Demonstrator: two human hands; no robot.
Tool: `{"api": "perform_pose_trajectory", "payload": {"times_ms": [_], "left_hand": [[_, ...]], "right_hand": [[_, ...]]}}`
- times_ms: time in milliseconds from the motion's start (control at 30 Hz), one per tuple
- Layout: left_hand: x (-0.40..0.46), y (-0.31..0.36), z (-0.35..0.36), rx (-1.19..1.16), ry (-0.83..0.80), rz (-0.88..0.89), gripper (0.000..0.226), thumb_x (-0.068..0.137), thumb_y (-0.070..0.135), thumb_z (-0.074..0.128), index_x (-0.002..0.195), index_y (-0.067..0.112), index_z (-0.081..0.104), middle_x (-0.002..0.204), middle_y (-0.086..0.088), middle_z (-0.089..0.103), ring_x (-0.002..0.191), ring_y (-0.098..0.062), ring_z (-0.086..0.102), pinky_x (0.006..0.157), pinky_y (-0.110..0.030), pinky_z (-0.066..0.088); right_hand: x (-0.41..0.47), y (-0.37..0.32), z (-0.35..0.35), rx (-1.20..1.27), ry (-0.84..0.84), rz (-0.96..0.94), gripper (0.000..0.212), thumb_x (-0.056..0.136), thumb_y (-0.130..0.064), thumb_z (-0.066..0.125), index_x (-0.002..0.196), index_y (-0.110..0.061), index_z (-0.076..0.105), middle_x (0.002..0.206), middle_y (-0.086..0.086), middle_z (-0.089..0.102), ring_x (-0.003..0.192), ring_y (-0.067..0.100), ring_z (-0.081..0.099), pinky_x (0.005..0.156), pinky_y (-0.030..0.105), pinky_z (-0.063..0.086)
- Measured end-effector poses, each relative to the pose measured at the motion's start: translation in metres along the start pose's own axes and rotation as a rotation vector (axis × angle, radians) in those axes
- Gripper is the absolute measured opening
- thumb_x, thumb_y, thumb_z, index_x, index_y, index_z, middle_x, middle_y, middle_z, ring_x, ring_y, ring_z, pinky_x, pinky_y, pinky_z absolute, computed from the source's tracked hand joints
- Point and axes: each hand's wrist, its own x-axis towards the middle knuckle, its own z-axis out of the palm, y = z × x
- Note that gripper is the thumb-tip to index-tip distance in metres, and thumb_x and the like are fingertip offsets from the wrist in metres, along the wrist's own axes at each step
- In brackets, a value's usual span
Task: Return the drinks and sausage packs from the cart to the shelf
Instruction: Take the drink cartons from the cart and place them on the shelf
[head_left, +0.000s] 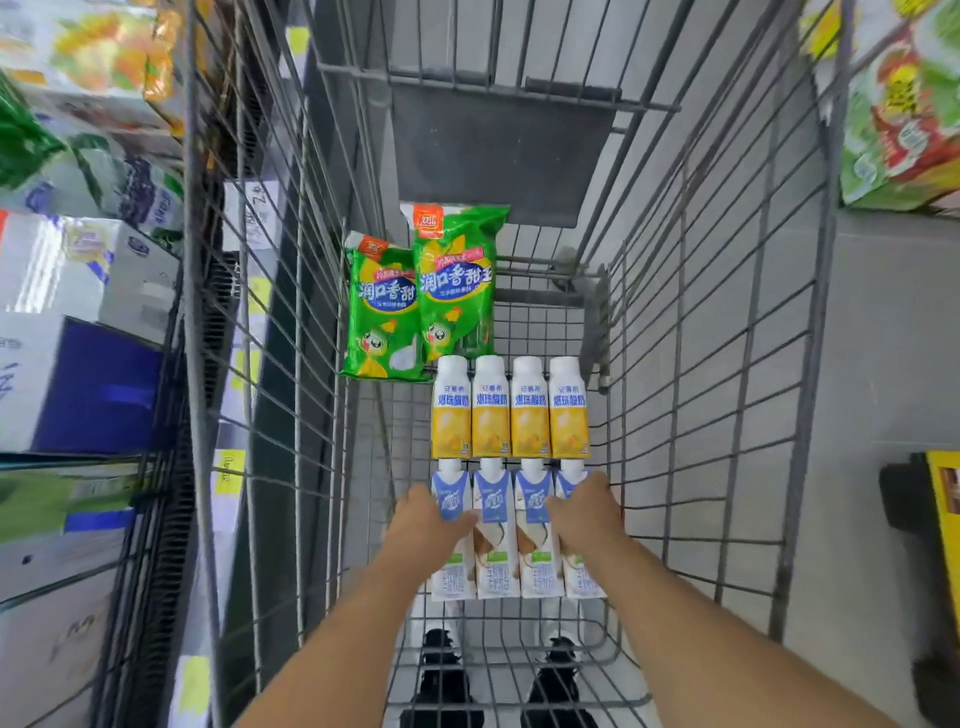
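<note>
The wire cart (727, 322) is boxed in by tall grid walls on both sides, and its floor is bare mesh to the right of the sausage packs and below the cartons. Shelves (78, 312) of blurred boxes run close along its left side; grey floor tiles lie to the right. Everything sits flat on the thin metal grid. Two glossy green sausage packs (421, 296) lie side by side at the far left, soft and pillow-shaped. Just below them are four yellow bottles (509, 410) with white caps in a tight row, then four blue-and-white cartons (511, 535) — angular, tapered at the top. The left hand (431, 525) rests over the leftmost carton, the right hand (584, 514) over the rightmost — whether the fingers curl round them or lie flat cannot be told.
</note>
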Motion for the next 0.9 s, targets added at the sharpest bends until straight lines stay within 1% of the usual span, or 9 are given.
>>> {"api": "perform_pose_trajectory", "payload": {"times_ms": [133, 267, 367, 433, 500, 600, 700, 833, 900], "left_hand": [[-0.002, 0.000, -0.003, -0.054, -0.003, -0.010, 0.033, 0.084, 0.032, 0.073, 0.104, 0.018, 0.051, 0.107, -0.003, 0.062, 0.077, -0.009, 0.062, 0.050, -0.019, 0.043], [-0.003, 0.001, -0.006, -0.079, 0.018, -0.037, 0.027, 0.082, 0.027, 0.077, 0.089, 0.017, 0.052, 0.092, 0.000, 0.063, 0.068, -0.006, 0.060, 0.049, -0.018, 0.044], [-0.007, 0.002, -0.011, -0.095, 0.024, -0.051, 0.028, 0.081, 0.026, 0.079, 0.078, 0.019, 0.052, 0.076, 0.004, 0.061, 0.060, -0.005, 0.058, 0.048, -0.017, 0.045], [-0.011, 0.002, -0.012, -0.123, 0.032, -0.052, 0.030, 0.078, 0.027, 0.081, 0.087, 0.018, 0.053, 0.084, 0.003, 0.063, 0.069, -0.008, 0.061, 0.053, -0.021, 0.048], [-0.017, 0.001, -0.013, -0.138, 0.040, -0.053, 0.044, 0.075, 0.028, 0.083, 0.104, 0.017, 0.051, 0.097, 0.000, 0.064, 0.085, -0.016, 0.065, 0.069, -0.033, 0.057], [-0.032, 0.005, -0.018, -0.116, 0.054, -0.010, 0.050, 0.072, 0.024, 0.084, 0.106, 0.014, 0.049, 0.101, -0.004, 0.064, 0.088, -0.021, 0.067, 0.077, -0.040, 0.060], [-0.062, 0.016, -0.039, -0.165, 0.057, 0.044, 0.052, 0.072, 0.024, 0.084, 0.109, 0.015, 0.050, 0.103, -0.004, 0.065, 0.087, -0.022, 0.068, 0.071, -0.035, 0.059], [-0.116, 0.048, -0.087, -0.245, 0.081, 0.203, 0.047, 0.076, 0.018, 0.083, 0.112, 0.015, 0.053, 0.099, -0.002, 0.066, 0.077, -0.016, 0.066, 0.050, -0.018, 0.049], [-0.156, 0.068, -0.120, -0.288, 0.124, 0.309, 0.042, 0.076, 0.015, 0.083, 0.108, 0.015, 0.056, 0.091, 0.001, 0.065, 0.066, -0.007, 0.060, 0.041, -0.010, 0.044]], "right_hand": [[0.006, 0.002, 0.003, 0.023, 0.020, 0.027, 0.044, 0.088, 0.002, 0.060, 0.127, -0.001, 0.040, 0.117, 0.019, 0.059, 0.091, 0.028, 0.056, 0.072, 0.032, 0.044], [-0.001, 0.006, 0.008, -0.133, 0.072, -0.021, 0.057, 0.082, 0.001, 0.070, 0.131, 0.002, 0.041, 0.131, 0.021, 0.051, 0.118, 0.035, 0.054, 0.092, 0.036, 0.047], [-0.005, 0.004, 0.007, -0.223, 0.053, -0.044, 0.067, 0.079, -0.009, 0.079, 0.133, -0.001, 0.040, 0.134, 0.019, 0.045, 0.122, 0.032, 0.050, 0.098, 0.034, 0.045], [-0.006, 0.004, 0.007, -0.185, 0.030, -0.059, 0.066, 0.076, -0.007, 0.080, 0.128, -0.001, 0.041, 0.129, 0.018, 0.050, 0.117, 0.031, 0.055, 0.089, 0.034, 0.049], [-0.008, 0.006, 0.008, -0.153, 0.022, -0.087, 0.060, 0.076, -0.001, 0.078, 0.123, 0.000, 0.040, 0.119, 0.016, 0.055, 0.104, 0.030, 0.061, 0.074, 0.032, 0.049], [-0.021, 0.003, 0.002, -0.184, 0.010, -0.152, 0.055, 0.080, -0.002, 0.075, 0.120, -0.002, 0.039, 0.109, 0.011, 0.054, 0.086, 0.023, 0.056, 0.066, 0.029, 0.044], [-0.050, -0.019, -0.023, -0.156, -0.062, -0.288, 0.055, 0.078, -0.011, 0.079, 0.118, -0.006, 0.041, 0.104, 0.005, 0.050, 0.084, 0.018, 0.055, 0.065, 0.025, 0.042], [-0.094, -0.070, -0.079, -0.118, -0.103, -0.466, 0.056, 0.067, -0.030, 0.088, 0.105, -0.008, 0.054, 0.096, 0.003, 0.060, 0.087, 0.020, 0.062, 0.069, 0.025, 0.048], [-0.135, -0.104, -0.118, -0.089, -0.105, -0.533, 0.045, 0.072, -0.020, 0.087, 0.094, -0.009, 0.050, 0.081, -0.004, 0.052, 0.075, 0.015, 0.053, 0.054, 0.012, 0.040]]}}
